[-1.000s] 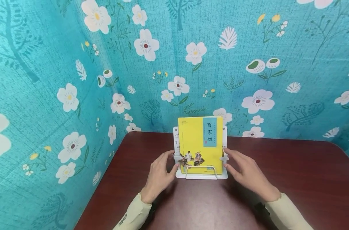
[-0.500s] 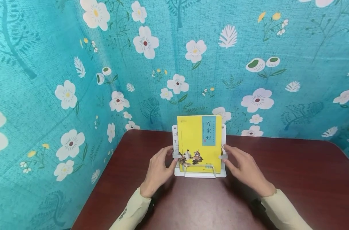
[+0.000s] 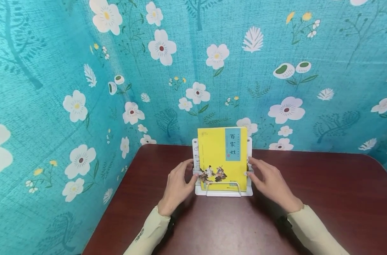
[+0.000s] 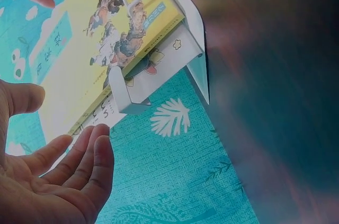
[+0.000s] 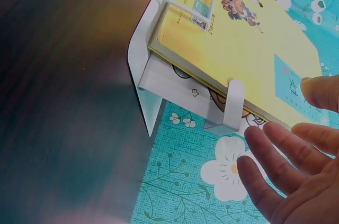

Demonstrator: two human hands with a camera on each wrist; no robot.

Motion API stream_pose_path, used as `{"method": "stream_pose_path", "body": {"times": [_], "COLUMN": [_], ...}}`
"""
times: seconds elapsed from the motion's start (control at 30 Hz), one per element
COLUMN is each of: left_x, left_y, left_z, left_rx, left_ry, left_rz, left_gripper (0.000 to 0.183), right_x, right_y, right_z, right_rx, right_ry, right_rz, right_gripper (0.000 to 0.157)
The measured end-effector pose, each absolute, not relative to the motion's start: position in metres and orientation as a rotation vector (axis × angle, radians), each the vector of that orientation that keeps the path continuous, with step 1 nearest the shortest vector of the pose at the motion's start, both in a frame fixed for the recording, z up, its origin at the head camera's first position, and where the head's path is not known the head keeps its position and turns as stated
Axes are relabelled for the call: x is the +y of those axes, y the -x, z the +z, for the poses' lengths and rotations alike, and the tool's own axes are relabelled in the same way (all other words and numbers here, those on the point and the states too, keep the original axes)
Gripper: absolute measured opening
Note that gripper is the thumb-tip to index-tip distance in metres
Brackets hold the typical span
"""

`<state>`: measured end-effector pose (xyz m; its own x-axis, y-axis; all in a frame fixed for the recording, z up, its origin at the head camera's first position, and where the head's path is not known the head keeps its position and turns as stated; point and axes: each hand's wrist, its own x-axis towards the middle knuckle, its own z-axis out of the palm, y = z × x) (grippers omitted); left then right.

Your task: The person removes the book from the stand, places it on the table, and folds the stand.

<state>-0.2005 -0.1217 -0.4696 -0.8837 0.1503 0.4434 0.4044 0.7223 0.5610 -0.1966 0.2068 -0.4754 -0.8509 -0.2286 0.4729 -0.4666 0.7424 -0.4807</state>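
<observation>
A yellow book (image 3: 217, 152) with a blue title strip stands upright, leaning back on a white book stand (image 3: 201, 193). A white wire loop (image 3: 223, 183) crosses its lower front, and side clips, such as the left clip (image 4: 123, 92) and right clip (image 5: 232, 108), hook over its edges. My left hand (image 3: 175, 186) is at the stand's left side, thumb apart from the relaxed fingers. My right hand (image 3: 273, 182) mirrors it at the right side, fingers loosely bent. In both wrist views the fingertips are close to the book's side edges, with nothing gripped.
The stand rests on a dark red-brown table (image 3: 334, 187), toward its back edge. Teal flowered cloth (image 3: 260, 88) hangs behind the table and along its left side.
Both hands have shifted slightly upward along the stand's sides, so the thumbs now overlap the side clips in the head view. The book and stand stay in place.
</observation>
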Motion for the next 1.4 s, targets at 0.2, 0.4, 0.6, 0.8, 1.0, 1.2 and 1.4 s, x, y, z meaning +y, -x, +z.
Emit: {"method": "stream_pose_path", "body": {"times": [0.2, 0.4, 0.6, 0.8, 1.0, 1.2, 1.4], "left_x": [-0.12, -0.119, -0.115, -0.113, -0.113, -0.114, -0.112], "left_y": [0.203, 0.206, 0.208, 0.212, 0.214, 0.216, 0.22], "left_z": [-0.471, -0.47, -0.469, -0.469, -0.469, -0.469, -0.468], "left_rx": [-2.568, -2.587, -2.593, -2.585, -2.618, -2.632, -2.634], "left_ry": [0.433, 0.413, 0.402, 0.413, 0.406, 0.401, 0.425], "left_rz": [-0.973, -0.988, -0.989, -0.993, -0.994, -1.001, -1.021], "left_gripper": [0.053, 0.053, 0.054, 0.055, 0.057, 0.057, 0.057], "right_x": [0.206, 0.206, 0.207, 0.204, 0.201, 0.199, 0.201], "right_y": [0.202, 0.205, 0.207, 0.213, 0.216, 0.219, 0.222], "right_z": [-0.477, -0.479, -0.477, -0.476, -0.475, -0.476, -0.477], "right_rx": [-2.568, -2.569, -2.546, -2.546, -2.538, -2.562, -2.566], "right_ry": [-0.517, -0.505, -0.493, -0.48, -0.479, -0.437, -0.417], "right_rz": [0.867, 0.881, 0.946, 1.002, 1.045, 1.094, 1.106], "right_gripper": [0.062, 0.061, 0.059, 0.055, 0.053, 0.052, 0.051]}}
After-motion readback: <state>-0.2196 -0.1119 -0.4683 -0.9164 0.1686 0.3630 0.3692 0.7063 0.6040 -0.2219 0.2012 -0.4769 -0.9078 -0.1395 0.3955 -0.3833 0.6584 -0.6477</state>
